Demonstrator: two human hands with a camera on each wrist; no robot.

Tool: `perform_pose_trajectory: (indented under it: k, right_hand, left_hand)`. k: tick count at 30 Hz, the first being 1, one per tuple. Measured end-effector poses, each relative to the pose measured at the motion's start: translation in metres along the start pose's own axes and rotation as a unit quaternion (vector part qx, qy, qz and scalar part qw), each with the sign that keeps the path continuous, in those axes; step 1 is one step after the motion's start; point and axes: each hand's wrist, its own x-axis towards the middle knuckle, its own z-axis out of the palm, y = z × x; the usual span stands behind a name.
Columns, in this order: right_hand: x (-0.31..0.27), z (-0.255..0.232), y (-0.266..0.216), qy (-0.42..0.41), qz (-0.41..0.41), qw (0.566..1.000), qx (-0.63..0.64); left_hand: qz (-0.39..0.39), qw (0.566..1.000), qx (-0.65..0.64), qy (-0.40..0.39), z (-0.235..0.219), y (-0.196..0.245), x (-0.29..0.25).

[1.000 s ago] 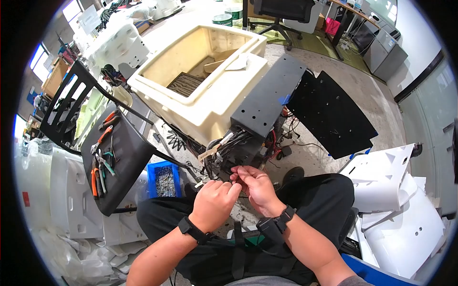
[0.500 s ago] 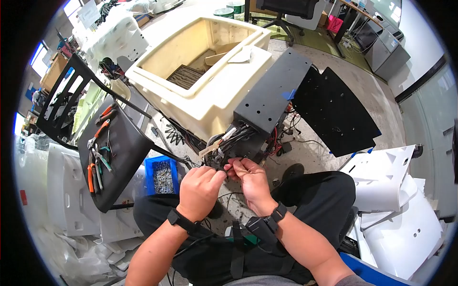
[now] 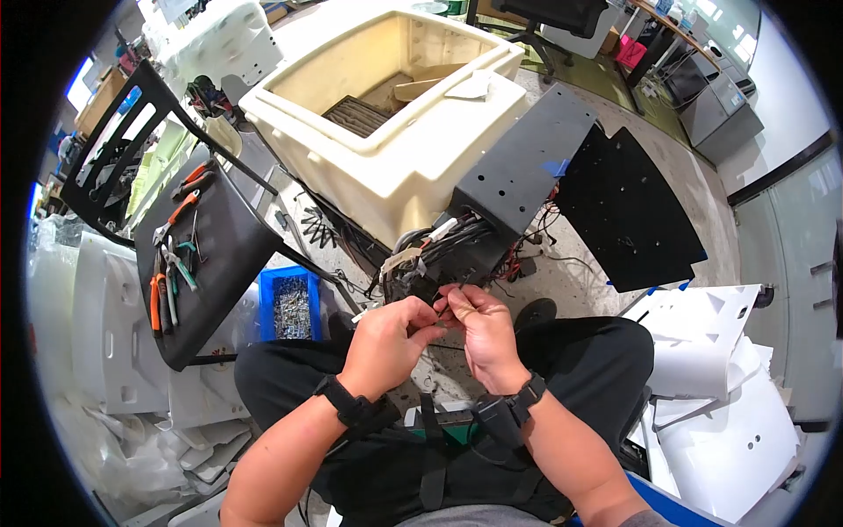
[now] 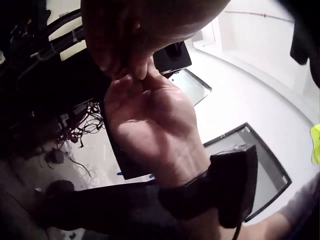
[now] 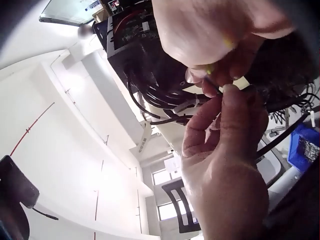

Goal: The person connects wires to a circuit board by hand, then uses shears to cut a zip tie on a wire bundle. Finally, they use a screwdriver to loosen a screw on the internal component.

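Observation:
My left hand (image 3: 385, 344) and right hand (image 3: 489, 338) meet fingertip to fingertip above my lap, in front of a dark grey metal housing (image 3: 518, 171). Between them runs a short piece of thin dark cable (image 5: 214, 86), pinched by the fingers of both hands; its ends are hidden. In the right wrist view, my right thumb presses against the index finger beside the cable. The left wrist view shows the right palm turned toward the camera, with the left fingers dark above it. A bundle of black cables (image 3: 443, 239) with a tan tag (image 3: 401, 261) hangs from the housing just beyond.
A cream plastic tub (image 3: 386, 176) stands behind the housing. On the left, a black chair (image 3: 224, 263) carries several pliers (image 3: 183, 263); below it sits a blue bin (image 3: 291, 303) of small metal parts. A black panel (image 3: 628, 215) and white panels (image 3: 702, 351) lie to the right.
The head view has shifted, so the tub and housing appear further right. Both hands stay together at the cable; the left hand has turned, and its thumb now shows below the index finger.

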Motion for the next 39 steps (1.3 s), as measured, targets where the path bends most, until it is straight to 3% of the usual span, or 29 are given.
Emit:
perform_pose_trajectory:
  k: [2, 6, 8, 12, 14, 18, 21, 22, 24, 27, 30, 37, 39]
  right_hand:
    - [-0.001, 0.001, -0.001, 0.005, 0.003, 1.0, 0.001]
    - [-0.001, 0.001, -0.001, 0.018, 0.001, 1.0, 0.016]
    - [-0.002, 0.003, -0.001, 0.03, -0.001, 1.0, 0.011]
    - [-0.003, 0.005, -0.009, 0.046, 0.004, 0.999, -0.029]
    - [-0.002, 0.004, -0.009, 0.044, 0.003, 0.998, -0.038]
    - [0.002, 0.005, -0.006, 0.046, -0.002, 0.998, -0.035]
    - [0.002, 0.007, -0.004, 0.059, -0.005, 0.998, -0.027]
    - [0.002, 0.007, -0.004, 0.06, -0.005, 0.998, -0.027]
    - [0.001, 0.007, -0.003, 0.067, -0.004, 0.998, -0.02]
    - [0.001, 0.005, -0.001, 0.064, -0.001, 0.998, -0.001]
    - [0.001, 0.004, -0.001, 0.065, -0.001, 0.998, -0.005]
    - [0.0, 0.003, -0.006, 0.044, 0.004, 0.999, -0.025]
    - [-0.001, 0.004, -0.004, 0.037, 0.003, 0.999, -0.025]
  left_hand:
    - [-0.084, 0.992, -0.087, -0.023, 0.001, -0.002, 0.0]
    - [-0.134, 0.976, -0.164, -0.045, 0.001, -0.007, 0.001]
    - [-0.221, 0.931, -0.279, -0.086, -0.001, -0.004, 0.003]
    - [-0.24, 0.916, -0.308, -0.089, 0.002, -0.005, 0.004]
    - [-0.219, 0.944, -0.228, -0.092, 0.003, -0.005, 0.005]
    - [-0.218, 0.954, -0.185, -0.091, -0.002, -0.009, 0.006]
    - [-0.092, 0.992, -0.077, -0.048, -0.01, -0.004, 0.0]
    - [-0.092, 0.991, -0.078, -0.049, -0.011, -0.007, -0.001]
    - [0.082, 0.995, 0.051, -0.014, -0.01, -0.014, -0.003]
    - [0.147, 0.982, 0.115, -0.026, -0.012, -0.012, -0.005]
    - [0.207, 0.974, 0.094, 0.002, -0.008, -0.015, -0.005]
    - [0.086, 0.996, 0.028, 0.016, -0.013, -0.008, -0.011]
    - [0.095, 0.995, 0.037, 0.015, -0.015, -0.007, -0.011]
